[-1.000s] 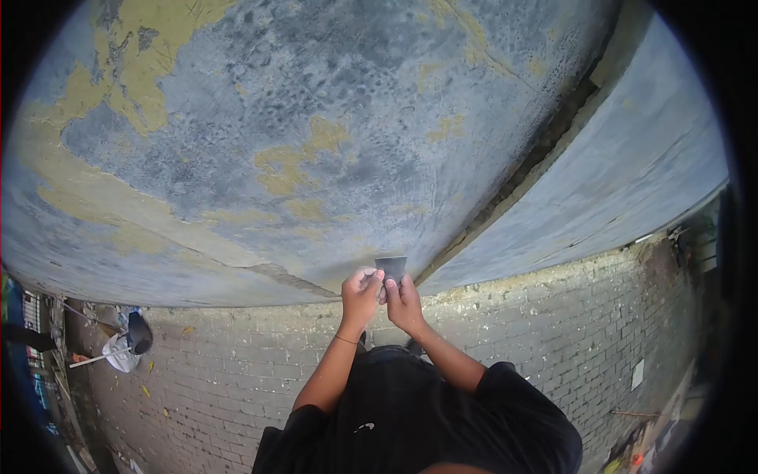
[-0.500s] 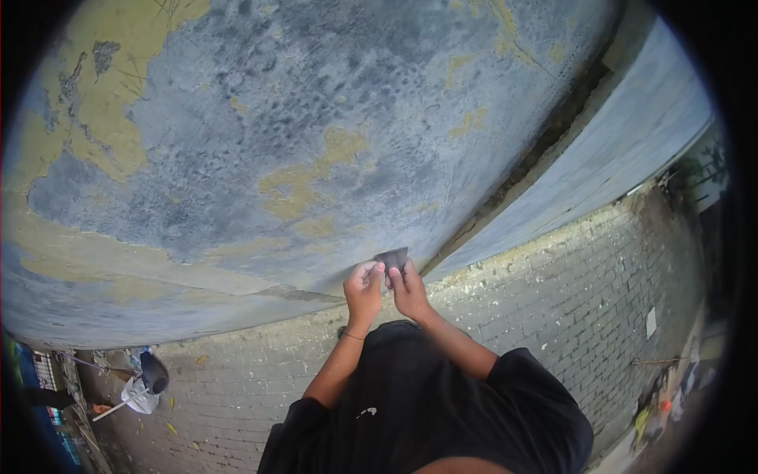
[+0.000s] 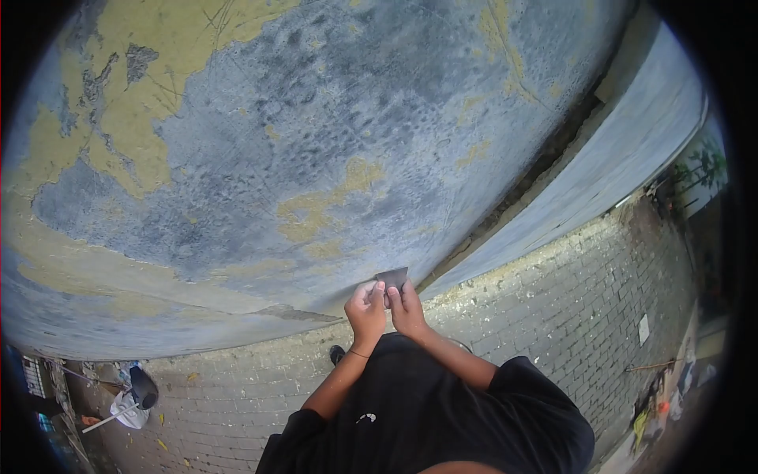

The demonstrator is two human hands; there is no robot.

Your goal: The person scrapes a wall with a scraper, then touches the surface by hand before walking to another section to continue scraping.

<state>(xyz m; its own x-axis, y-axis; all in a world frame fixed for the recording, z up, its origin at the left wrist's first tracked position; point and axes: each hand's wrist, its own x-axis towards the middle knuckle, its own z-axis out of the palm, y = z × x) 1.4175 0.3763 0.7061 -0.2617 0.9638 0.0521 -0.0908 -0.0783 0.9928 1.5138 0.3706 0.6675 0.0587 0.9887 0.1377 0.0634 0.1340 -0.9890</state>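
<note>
A small dark grey sheet [image 3: 393, 277] is pinched between my two hands, in front of the lower part of the wall [image 3: 260, 205]. My left hand [image 3: 365, 314] grips its left side with thumb and fingers. On the right side my right hand [image 3: 406, 309] holds it, with the thumb over its front. The wall is grey-blue with patches of peeling yellow paint. The sheet's far side is hidden.
A long dark gap [image 3: 545, 162] runs down the wall at the right. Below lies a brick-paved ground [image 3: 545, 316]. A white bag [image 3: 130, 412] and a dark container [image 3: 144, 387] stand at the lower left. Scattered debris [image 3: 655, 407] lies at the lower right.
The view has shifted, so the wall patches appear further right. Both hands sit slightly lower in view, still on the sheet. A dark shoe now shows more beside my left forearm.
</note>
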